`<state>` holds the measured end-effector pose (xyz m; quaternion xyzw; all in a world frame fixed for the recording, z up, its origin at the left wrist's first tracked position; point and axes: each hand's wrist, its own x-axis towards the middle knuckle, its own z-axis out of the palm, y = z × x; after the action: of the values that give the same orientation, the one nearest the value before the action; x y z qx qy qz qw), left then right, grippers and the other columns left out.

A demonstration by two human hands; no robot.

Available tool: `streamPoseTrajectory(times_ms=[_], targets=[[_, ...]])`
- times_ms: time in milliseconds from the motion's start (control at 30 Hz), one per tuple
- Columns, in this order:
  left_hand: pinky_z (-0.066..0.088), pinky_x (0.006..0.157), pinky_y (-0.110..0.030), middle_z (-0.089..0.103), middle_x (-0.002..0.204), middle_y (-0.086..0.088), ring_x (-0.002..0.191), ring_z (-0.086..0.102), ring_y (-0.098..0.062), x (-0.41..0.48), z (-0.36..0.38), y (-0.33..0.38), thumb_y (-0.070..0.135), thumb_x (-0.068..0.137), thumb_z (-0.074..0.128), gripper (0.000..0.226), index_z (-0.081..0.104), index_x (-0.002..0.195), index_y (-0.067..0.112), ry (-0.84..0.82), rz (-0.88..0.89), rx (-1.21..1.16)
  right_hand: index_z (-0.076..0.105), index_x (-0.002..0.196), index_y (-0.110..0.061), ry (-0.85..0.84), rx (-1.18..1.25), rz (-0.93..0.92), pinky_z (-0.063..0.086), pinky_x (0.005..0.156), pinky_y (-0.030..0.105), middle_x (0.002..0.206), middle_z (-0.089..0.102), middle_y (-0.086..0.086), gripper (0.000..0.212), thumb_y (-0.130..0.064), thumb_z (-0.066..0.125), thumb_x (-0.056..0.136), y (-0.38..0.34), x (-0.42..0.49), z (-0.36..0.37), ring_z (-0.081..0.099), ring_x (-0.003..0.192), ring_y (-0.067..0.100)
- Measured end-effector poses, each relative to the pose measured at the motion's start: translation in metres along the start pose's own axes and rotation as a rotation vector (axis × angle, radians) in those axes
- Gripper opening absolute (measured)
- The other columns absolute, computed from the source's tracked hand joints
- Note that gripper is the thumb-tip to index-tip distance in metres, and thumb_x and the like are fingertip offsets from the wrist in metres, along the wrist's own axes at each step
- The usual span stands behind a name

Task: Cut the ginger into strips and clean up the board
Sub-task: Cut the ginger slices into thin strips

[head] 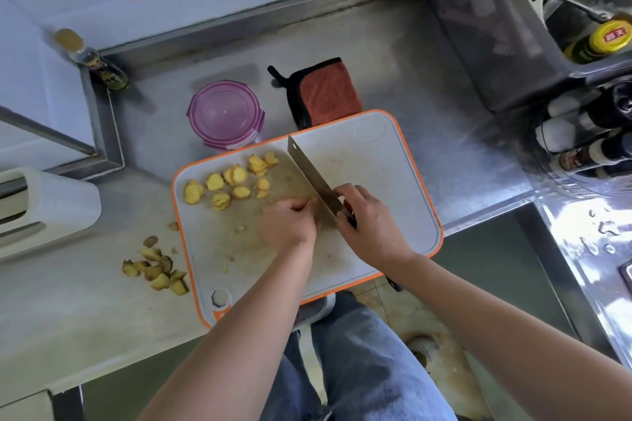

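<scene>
R grip (369, 219) wraps broad steel cleaver (313, 174) handle. L grip (289, 224) curled beside blade, contents hidden; yellow ginger slices (232, 181) beyond it.

The yellow cap (612, 36) of a dark sauce bottle (583, 50) bears a red patch with two white Chinese characters, seemingly 海天. The labels on the other bottles (581, 157) at the right are too blurred to read.

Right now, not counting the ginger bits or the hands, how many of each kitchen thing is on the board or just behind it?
Cutting board: 1
Knife: 1
Purple tub: 1
Red cloth: 1
Total: 4
</scene>
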<state>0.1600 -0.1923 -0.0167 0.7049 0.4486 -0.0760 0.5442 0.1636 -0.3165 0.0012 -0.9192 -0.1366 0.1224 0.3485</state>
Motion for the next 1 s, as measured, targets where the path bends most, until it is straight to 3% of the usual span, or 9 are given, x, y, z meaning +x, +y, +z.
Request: streamPoseTrajectory(times_ms=[100, 200, 300, 433, 500, 667, 867, 1000], targets=[[0.060, 0.060, -0.039, 0.070, 0.059, 0.004, 0.061, 0.070, -0.021, 0.001, -0.001, -0.002, 0.026, 0.080, 0.073, 0.017, 0.072, 0.062, 0.027, -0.029, -0.012, -0.027, 0.054, 0.118, -0.011, -0.011, -0.004, -0.010, 0.048, 0.065, 0.042, 0.096, 0.057, 0.007, 0.031, -0.005, 0.050, 0.088, -0.003, -0.001, 0.004, 0.055, 0.070, 0.023], [0.060, 0.061, -0.047, 0.071, 0.060, 0.003, 0.061, 0.071, -0.023, 0.006, -0.001, -0.006, 0.036, 0.072, 0.070, 0.015, 0.075, 0.064, 0.025, -0.072, -0.008, -0.003, 0.053, 0.122, -0.011, -0.037, -0.043, 0.000, 0.048, 0.063, 0.044, 0.097, 0.056, 0.007, 0.032, -0.007, 0.047, 0.090, -0.005, -0.002, 0.007, 0.055, 0.069, 0.028], [0.059, 0.062, -0.052, 0.071, 0.061, -0.001, 0.063, 0.071, -0.028, 0.009, 0.000, -0.006, 0.031, 0.067, 0.067, 0.012, 0.074, 0.061, 0.023, -0.096, -0.034, -0.024, 0.053, 0.120, -0.009, -0.069, -0.077, 0.027, 0.047, 0.061, 0.042, 0.092, 0.054, 0.008, 0.029, -0.009, 0.044, 0.093, -0.006, 0.000, 0.007, 0.054, 0.069, 0.030], [0.059, 0.062, -0.038, 0.072, 0.062, -0.002, 0.062, 0.071, -0.022, 0.009, -0.001, -0.002, 0.018, 0.078, 0.071, 0.007, 0.075, 0.072, 0.017, -0.091, -0.070, -0.042, 0.052, 0.096, -0.010, -0.100, -0.090, 0.058, 0.037, 0.058, 0.036, 0.079, 0.047, 0.002, 0.010, -0.012, 0.042, 0.096, -0.005, 0.007, 0.000, 0.048, 0.066, 0.026], [0.050, 0.055, -0.028, 0.071, 0.061, -0.003, 0.054, 0.067, -0.017, 0.009, -0.002, -0.002, 0.019, 0.081, 0.072, 0.008, 0.075, 0.078, 0.013, -0.088, -0.089, -0.053, 0.047, 0.087, -0.010, -0.061, -0.055, 0.049, 0.036, 0.055, 0.036, 0.076, 0.048, 0.003, 0.008, -0.010, 0.043, 0.095, -0.007, 0.009, -0.005, 0.046, 0.062, 0.025], [0.040, 0.050, -0.021, 0.068, 0.059, -0.002, 0.051, 0.064, -0.012, 0.006, -0.004, 0.002, 0.017, 0.085, 0.069, 0.012, 0.071, 0.073, 0.014, -0.096, -0.111, -0.098, 0.052, 0.098, -0.005, -0.087, -0.082, 0.034, 0.041, 0.054, 0.037, 0.082, 0.054, 0.007, 0.012, -0.009, 0.041, 0.094, -0.014, 0.008, -0.006, 0.050, 0.064, 0.027], [0.042, 0.054, -0.022, 0.072, 0.067, -0.001, 0.064, 0.070, -0.013, 0.006, -0.007, 0.002, 0.020, 0.085, 0.070, 0.013, 0.071, 0.072, 0.021, -0.102, -0.080, -0.048, 0.049, 0.099, -0.009, -0.126, -0.100, 0.064, 0.030, 0.053, 0.027, 0.077, 0.045, -0.001, 0.010, -0.010, 0.040, 0.096, -0.015, 0.003, -0.004, 0.043, 0.061, 0.019], [0.046, 0.055, -0.022, 0.071, 0.068, -0.001, 0.065, 0.070, -0.015, 0.006, -0.007, 0.004, 0.019, 0.085, 0.070, 0.010, 0.073, 0.076, 0.018, -0.110, -0.073, -0.029, 0.040, 0.096, -0.013, -0.186, -0.109, 0.109, 0.036, 0.055, 0.033, 0.079, 0.045, 0.001, 0.003, -0.011, 0.038, 0.097, -0.017, -0.002, -0.003, 0.046, 0.063, 0.022]])
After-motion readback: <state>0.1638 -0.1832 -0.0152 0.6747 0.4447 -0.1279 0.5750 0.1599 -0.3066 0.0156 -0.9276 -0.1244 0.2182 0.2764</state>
